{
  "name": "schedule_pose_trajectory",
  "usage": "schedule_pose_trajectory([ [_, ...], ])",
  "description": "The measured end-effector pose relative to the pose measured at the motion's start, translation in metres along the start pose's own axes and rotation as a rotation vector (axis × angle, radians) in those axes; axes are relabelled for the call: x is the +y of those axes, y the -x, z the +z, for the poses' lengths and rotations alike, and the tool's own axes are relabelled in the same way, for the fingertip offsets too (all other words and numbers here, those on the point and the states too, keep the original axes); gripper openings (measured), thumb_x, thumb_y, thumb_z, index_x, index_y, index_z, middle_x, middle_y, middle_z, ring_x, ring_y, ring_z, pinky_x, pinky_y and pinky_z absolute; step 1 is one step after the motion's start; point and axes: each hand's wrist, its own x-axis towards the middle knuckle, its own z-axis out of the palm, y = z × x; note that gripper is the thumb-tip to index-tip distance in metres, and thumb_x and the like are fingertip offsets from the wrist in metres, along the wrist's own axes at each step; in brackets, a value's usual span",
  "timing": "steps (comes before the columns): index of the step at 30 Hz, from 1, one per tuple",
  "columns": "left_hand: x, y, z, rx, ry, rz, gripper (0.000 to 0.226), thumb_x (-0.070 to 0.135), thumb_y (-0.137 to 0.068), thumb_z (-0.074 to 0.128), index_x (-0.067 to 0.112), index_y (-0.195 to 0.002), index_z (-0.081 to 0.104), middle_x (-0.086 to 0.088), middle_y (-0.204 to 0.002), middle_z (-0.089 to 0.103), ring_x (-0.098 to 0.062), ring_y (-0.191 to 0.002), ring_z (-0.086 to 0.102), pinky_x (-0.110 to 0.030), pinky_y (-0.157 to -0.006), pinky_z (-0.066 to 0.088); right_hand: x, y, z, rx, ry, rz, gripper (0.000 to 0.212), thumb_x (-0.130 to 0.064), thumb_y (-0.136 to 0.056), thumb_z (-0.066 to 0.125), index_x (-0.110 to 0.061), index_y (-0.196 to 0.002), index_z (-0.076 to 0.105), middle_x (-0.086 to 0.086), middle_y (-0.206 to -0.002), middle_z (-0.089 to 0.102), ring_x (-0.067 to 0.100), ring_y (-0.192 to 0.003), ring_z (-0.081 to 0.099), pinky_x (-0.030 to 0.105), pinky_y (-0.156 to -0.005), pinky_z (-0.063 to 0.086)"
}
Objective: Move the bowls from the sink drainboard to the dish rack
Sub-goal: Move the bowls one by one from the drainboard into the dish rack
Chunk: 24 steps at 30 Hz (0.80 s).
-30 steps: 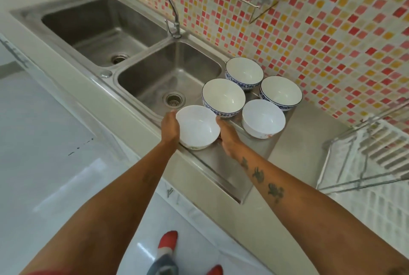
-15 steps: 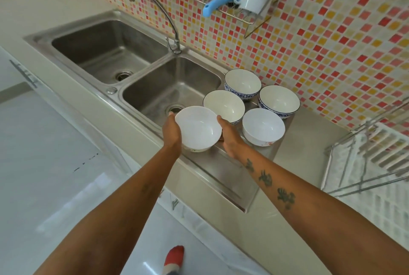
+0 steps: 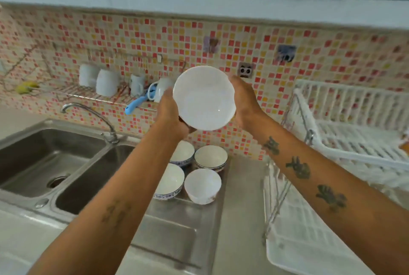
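The plain white round ceramic bowl [image 3: 204, 97] is in the air, well above the stainless steel sink drainboard [image 3: 177, 226] and in front of the pink and yellow mosaic tiled wall [image 3: 309, 57]; the left hand [image 3: 171, 112] cups its left side and underside, the right hand [image 3: 244, 100] presses flat against its right side, so the bowl is clamped between 2 palms; the fingers of both hands lie mostly behind the bowl, and whether they are spread or pressed together cannot be told.

The bowl is tipped so that its open mouth faces the camera and slightly upward, its base toward the wall; being round it has no true long axis, only the axis through mouth and base, which runs roughly away from the viewer.

4 bowls remain on the drainboard in a tight cluster: 3 white bowls with blue patterned bands [image 3: 211, 157] and 1 white bowl with a small coloured motif [image 3: 202, 185], rims touching or nearly so.

The white plastic and wire dish rack [image 3: 345, 142] stands to the right, well apart from the raised bowl.

Risks, as I judge them: a palm-only hold on smooth, possibly wet glaze could slip, dropping the bowl onto the 4 below; swinging right, the rim could strike the rack's upper wire frame; a tilted bowl may not seat between the rack's ribs.
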Motion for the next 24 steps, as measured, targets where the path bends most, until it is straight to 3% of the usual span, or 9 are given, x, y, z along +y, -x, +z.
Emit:
schedule_pose_trajectory([
  [3,0.000,0.014,0.067,-0.232,-0.105,-0.003,0.035,0.046,-0.091,0.045,0.028,-0.111,0.067,-0.009,-0.113,0.067,-0.037,-0.098,0.064,-0.050,-0.068,0.058,-0.040,0.008,-0.060,0.114,0.034,-0.077,0.025,-0.044,-0.091,0.044,-0.028,-0.093,0.063,0.006,-0.112,0.063,0.035,-0.109,0.060,0.045,-0.083,0.051],
  [6,-0.012,0.032,0.124,-0.383,-0.172,-0.024,0.026,0.044,-0.089,0.047,0.026,-0.092,0.065,-0.008,-0.099,0.068,-0.034,-0.084,0.065,-0.042,-0.074,0.054,-0.061,0.022,-0.119,0.286,0.033,-0.101,0.020,-0.036,-0.093,0.045,-0.027,-0.086,0.061,0.008,-0.109,0.063,0.034,-0.102,0.061,0.043,-0.080,0.049],
  [8,-0.024,0.037,0.156,-0.468,-0.234,-0.052,0.024,0.043,-0.090,0.048,0.025,-0.088,0.063,-0.007,-0.088,0.071,-0.031,-0.075,0.068,-0.039,-0.070,0.055,-0.068,0.034,-0.156,0.396,0.029,-0.112,0.025,-0.037,-0.089,0.045,-0.023,-0.100,0.064,0.009,-0.120,0.062,0.036,-0.110,0.059,0.049,-0.088,0.050],
  [11,-0.046,0.042,0.201,-0.556,-0.341,-0.099,0.021,0.044,-0.089,0.049,0.027,-0.090,0.062,-0.006,-0.094,0.065,-0.032,-0.084,0.063,-0.038,-0.064,0.055,-0.073,0.056,-0.206,0.506,0.021,-0.095,0.038,-0.037,-0.092,0.044,-0.018,-0.120,0.061,0.011,-0.128,0.061,0.035,-0.114,0.058,0.054,-0.094,0.049],
  [15,-0.083,0.046,0.251,-0.663,-0.398,-0.159,0.024,0.046,-0.091,0.050,0.025,-0.096,0.060,-0.007,-0.100,0.062,-0.031,-0.087,0.059,-0.042,-0.077,0.047,-0.074,0.089,-0.269,0.585,0.008,-0.077,0.040,-0.039,-0.092,0.046,-0.021,-0.124,0.061,0.009,-0.125,0.064,0.035,-0.112,0.060,0.057,-0.095,0.050],
  [17,-0.102,0.044,0.274,-0.693,-0.418,-0.146,0.036,0.052,-0.090,0.053,0.022,-0.109,0.058,-0.009,-0.106,0.059,-0.031,-0.093,0.058,-0.048,-0.081,0.049,-0.078,0.104,-0.297,0.583,0.021,-0.089,0.036,-0.038,-0.094,0.043,-0.022,-0.119,0.063,0.007,-0.122,0.065,0.033,-0.111,0.061,0.055,-0.092,0.051],
  [20,-0.126,0.044,0.305,-0.736,-0.537,-0.032,0.049,0.054,-0.084,0.062,0.014,-0.113,0.060,-0.011,-0.104,0.061,-0.031,-0.096,0.059,-0.050,-0.081,0.053,-0.084,0.122,-0.337,0.574,0.069,-0.093,0.028,-0.034,-0.099,0.037,-0.026,-0.093,0.063,0.000,-0.102,0.064,0.025,-0.095,0.060,0.043,-0.080,0.050],
  [24,-0.152,0.041,0.336,-0.761,-0.808,0.383,0.058,0.048,-0.075,0.076,0.008,-0.114,0.059,-0.007,-0.104,0.066,-0.023,-0.087,0.065,-0.039,-0.071,0.058,-0.082,0.128,-0.379,0.610,0.078,-0.021,0.038,-0.040,-0.101,0.031,-0.019,-0.087,0.060,0.003,-0.093,0.061,0.022,-0.085,0.058,0.034,-0.078,0.048],
])
